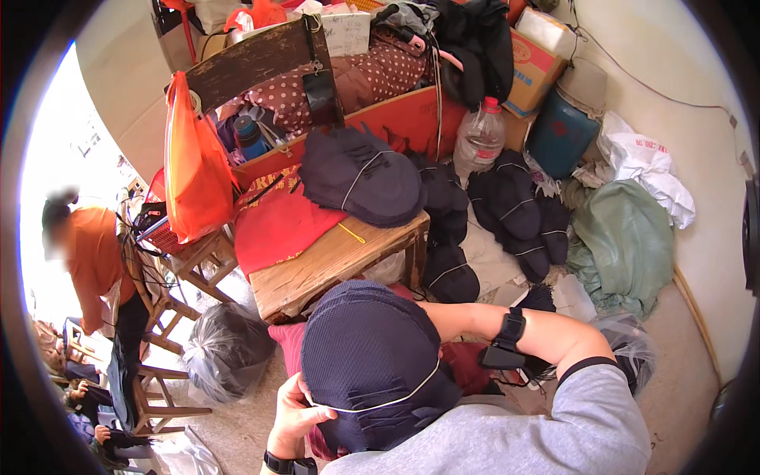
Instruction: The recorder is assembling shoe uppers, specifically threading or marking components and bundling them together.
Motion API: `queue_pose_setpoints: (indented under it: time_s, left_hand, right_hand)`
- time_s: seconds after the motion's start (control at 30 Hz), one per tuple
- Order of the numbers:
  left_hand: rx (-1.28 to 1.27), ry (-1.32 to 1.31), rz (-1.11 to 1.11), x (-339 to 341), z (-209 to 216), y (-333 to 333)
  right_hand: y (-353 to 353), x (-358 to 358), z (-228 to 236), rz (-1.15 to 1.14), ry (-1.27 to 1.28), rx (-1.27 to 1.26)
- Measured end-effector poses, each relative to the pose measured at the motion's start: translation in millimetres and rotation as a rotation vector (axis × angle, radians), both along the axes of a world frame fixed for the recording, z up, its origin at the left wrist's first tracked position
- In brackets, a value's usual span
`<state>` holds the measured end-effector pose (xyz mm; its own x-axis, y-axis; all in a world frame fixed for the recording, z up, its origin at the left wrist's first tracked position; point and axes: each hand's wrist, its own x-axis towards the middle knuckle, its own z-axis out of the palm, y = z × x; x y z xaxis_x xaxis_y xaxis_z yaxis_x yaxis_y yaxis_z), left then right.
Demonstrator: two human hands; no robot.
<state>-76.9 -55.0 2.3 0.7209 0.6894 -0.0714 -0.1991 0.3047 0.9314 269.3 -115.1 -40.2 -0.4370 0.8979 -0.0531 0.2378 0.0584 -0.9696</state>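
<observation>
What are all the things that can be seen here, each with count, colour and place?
bundle of fabric pieces: one, dark navy, tied with white cord, centre bottom, in the person's grasp
second bundle: one, dark navy, on the wooden table
loose bundles: several, dark, on the floor, right of table
plastic bag: one, orange, hanging left
red cloth: one, on table
plastic bottle: one, clear, red cap, behind table
black bag: one, floor left
other person: one, orange top, far left
left hand: on the bundle's lower edge
right hand: hidden behind the bundle
</observation>
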Motion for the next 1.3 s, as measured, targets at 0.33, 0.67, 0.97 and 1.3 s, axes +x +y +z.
queue_pose_setpoints:
  time_s: [0.33,0.67,0.97,1.3]
  left_hand:
    - [0.071,-0.14,0.028,-19.2,-6.2,-37.6]
    - [0.111,0.011,0.008,-23.1,-1.8,-46.8]
    - [-0.026,0.179,0.011,3.3,-14.0,-16.9]
    - [0.051,0.148,-0.005,29.9,9.1,1.4]
  right_hand:
    - [-55.0,-46.8,91.0,-0.117,-0.23,-0.309]
    - [-115.4,-48.9,92.0,-0.605,0.259,-0.61]
    - [-121.2,-10.8,56.3,-0.758,0.779,-0.555]
    - [-65.1,24.7,42.0,-0.765,0.184,-0.06]
